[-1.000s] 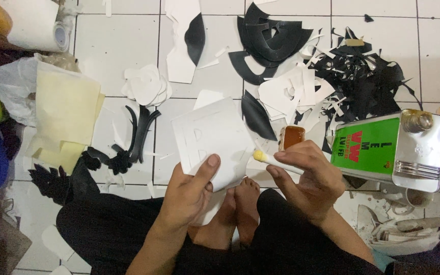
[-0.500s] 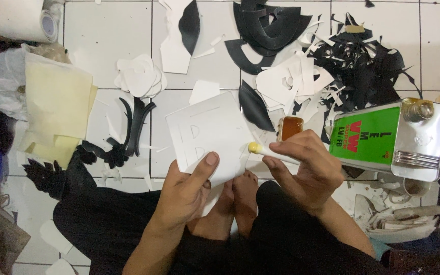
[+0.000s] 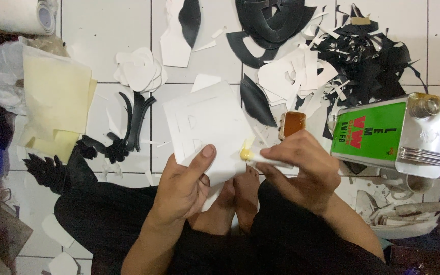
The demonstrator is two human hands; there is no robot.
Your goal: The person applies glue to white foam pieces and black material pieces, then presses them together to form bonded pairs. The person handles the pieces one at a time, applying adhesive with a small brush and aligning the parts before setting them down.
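Note:
I sit on a tiled floor with my legs folded. My left hand (image 3: pixel 185 184) grips the lower edge of a white sheet (image 3: pixel 205 127) with faint cut outlines, thumb pressed on top. My right hand (image 3: pixel 301 168) holds a small white brush (image 3: pixel 260 157) whose yellow glue-coated tip touches the sheet's right edge. A small open container of amber glue (image 3: pixel 293 123) sits just beyond my right hand.
A large metal can with a green label (image 3: pixel 398 135) lies on its side at right. Black and white cut pieces (image 3: pixel 332 61) are piled at the top right. Cream foam sheets (image 3: pixel 57 102) and black leaf-shaped cutouts (image 3: pixel 123 132) lie at left; a paper roll (image 3: pixel 24 15) sits top left.
The brush tip has shifted slightly along the sheet's right edge. Both hands stay in about the same place on the sheet.

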